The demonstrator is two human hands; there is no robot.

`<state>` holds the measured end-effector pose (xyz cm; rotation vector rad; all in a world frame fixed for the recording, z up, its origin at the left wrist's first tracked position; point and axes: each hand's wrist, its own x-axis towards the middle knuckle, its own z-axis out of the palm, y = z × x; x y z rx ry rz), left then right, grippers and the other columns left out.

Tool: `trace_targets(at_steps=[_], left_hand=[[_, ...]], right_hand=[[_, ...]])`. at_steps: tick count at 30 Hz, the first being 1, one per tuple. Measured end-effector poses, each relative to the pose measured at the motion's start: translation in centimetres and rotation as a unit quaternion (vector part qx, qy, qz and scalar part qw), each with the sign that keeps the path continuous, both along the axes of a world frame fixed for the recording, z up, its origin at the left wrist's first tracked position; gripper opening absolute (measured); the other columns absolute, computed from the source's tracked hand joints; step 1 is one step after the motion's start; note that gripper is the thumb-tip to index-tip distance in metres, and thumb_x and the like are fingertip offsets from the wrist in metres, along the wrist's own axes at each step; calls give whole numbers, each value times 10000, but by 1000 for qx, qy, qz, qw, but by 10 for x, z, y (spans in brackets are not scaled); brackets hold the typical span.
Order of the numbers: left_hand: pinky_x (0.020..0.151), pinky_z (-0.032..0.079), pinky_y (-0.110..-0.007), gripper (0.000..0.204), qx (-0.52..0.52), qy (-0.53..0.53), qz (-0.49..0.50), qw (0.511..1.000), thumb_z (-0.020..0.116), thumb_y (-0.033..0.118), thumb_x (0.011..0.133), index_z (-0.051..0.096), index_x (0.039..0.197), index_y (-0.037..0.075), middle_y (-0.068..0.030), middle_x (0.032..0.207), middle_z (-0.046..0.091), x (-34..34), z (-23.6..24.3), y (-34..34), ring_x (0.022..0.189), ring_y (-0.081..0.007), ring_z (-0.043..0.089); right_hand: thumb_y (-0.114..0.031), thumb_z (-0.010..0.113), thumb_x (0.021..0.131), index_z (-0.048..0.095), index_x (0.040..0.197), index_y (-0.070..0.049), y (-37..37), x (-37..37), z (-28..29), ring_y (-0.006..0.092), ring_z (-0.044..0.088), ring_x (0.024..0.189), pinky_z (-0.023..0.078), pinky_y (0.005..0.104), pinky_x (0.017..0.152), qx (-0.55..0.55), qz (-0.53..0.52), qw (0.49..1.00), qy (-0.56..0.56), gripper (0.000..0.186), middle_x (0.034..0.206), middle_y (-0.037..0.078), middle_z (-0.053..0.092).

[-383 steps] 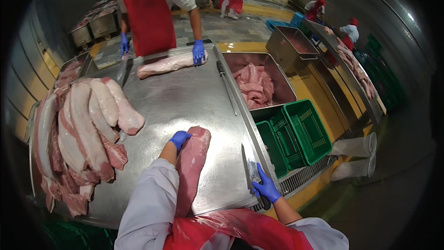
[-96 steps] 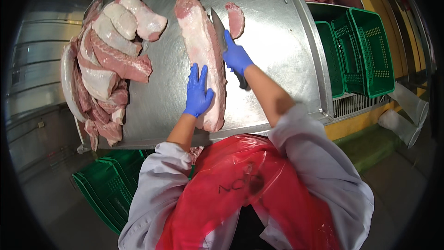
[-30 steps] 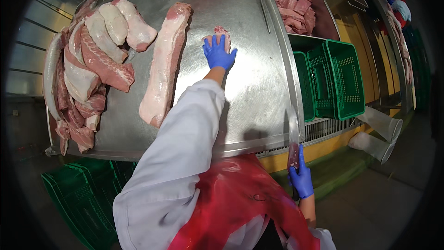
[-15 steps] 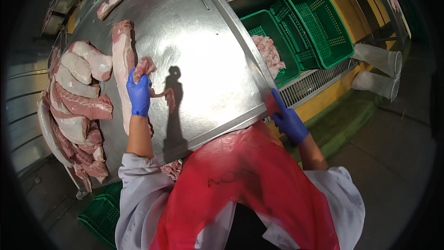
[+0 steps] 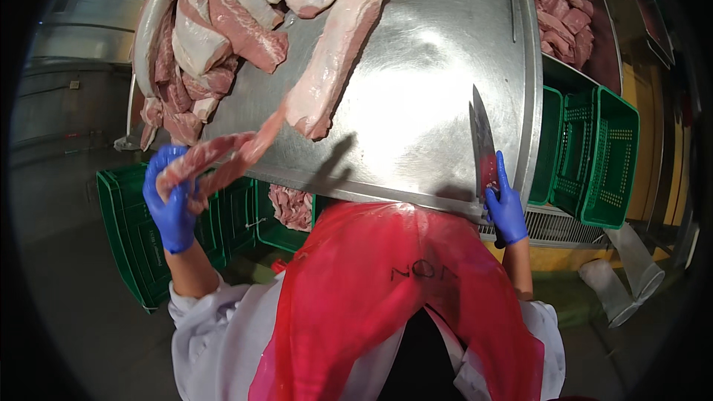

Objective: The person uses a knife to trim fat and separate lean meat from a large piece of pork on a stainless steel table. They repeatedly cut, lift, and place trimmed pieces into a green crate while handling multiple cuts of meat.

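Note:
My gloved left hand (image 5: 171,212) grips a trailing pink meat strip (image 5: 223,148) above the green crates at the table's lower left, partly hidden by it. In my right hand (image 5: 507,212) is a long knife (image 5: 483,126), held at the right front of the steel table (image 5: 438,15), blade pointing away from me. A long pale slab of meat (image 5: 334,59) lies near the middle, left of the knife. A heap of several fatty cuts (image 5: 200,44) covers the left part of the table.
Green crates (image 5: 119,230) stand below the table at left, one holding meat trimmings (image 5: 290,208). Right of the table are a bin of pink meat (image 5: 564,30), nested green crates (image 5: 616,163), a metal grating (image 5: 557,226) and translucent tubular items (image 5: 624,282). My red apron fills the bottom middle.
My left hand has moved down and left, off the tabletop, carrying the meat strip. My right hand and knife appear higher at the table's edge. The view has shifted.

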<state>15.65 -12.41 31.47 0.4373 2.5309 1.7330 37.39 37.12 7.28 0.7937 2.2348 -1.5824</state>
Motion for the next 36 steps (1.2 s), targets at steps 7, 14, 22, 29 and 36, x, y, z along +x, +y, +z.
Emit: trace_targets(at_steps=[7,14,22,29,36], left_hand=[[854,498,-277,396,-74,-66,254,962,621,25,826,609,1219,-21,-74,1118,637,68,-171,-171,971,-163,613],[1179,362,-506,821,-456,40,38,888,785,265,855,395,1498,-64,-317,1495,454,-9,-292,-132,1390,-477,444],[1175,374,-491,1035,-485,30,-41,873,818,510,789,353,1548,-19,-275,1551,414,-225,-306,184,1408,-427,452],[935,536,-373,615,-175,-316,-197,911,824,331,784,665,1279,2,-138,1144,706,-342,-339,176,1069,-238,677],[991,490,-346,651,-98,-346,-244,901,739,167,810,549,1408,-5,-92,1252,650,-318,-330,166,1122,-197,618]], right_hand=[[-34,510,988,122,1670,-337,-14,-30,-1,133,555,539,506,333,532,17,61,998,21,841,712,77,631],[-21,525,982,127,1669,-333,-21,-28,-3,147,560,543,510,338,549,52,73,996,22,853,717,78,637],[-9,524,978,146,1673,-302,-28,6,20,119,513,535,484,314,512,52,-24,998,-15,843,665,49,577],[29,503,961,157,1673,-301,-56,96,23,87,478,521,454,282,472,39,-206,976,-56,858,663,27,552],[55,507,905,193,1665,-303,-84,116,-8,146,469,547,454,322,550,44,-246,964,-90,897,654,98,549]])
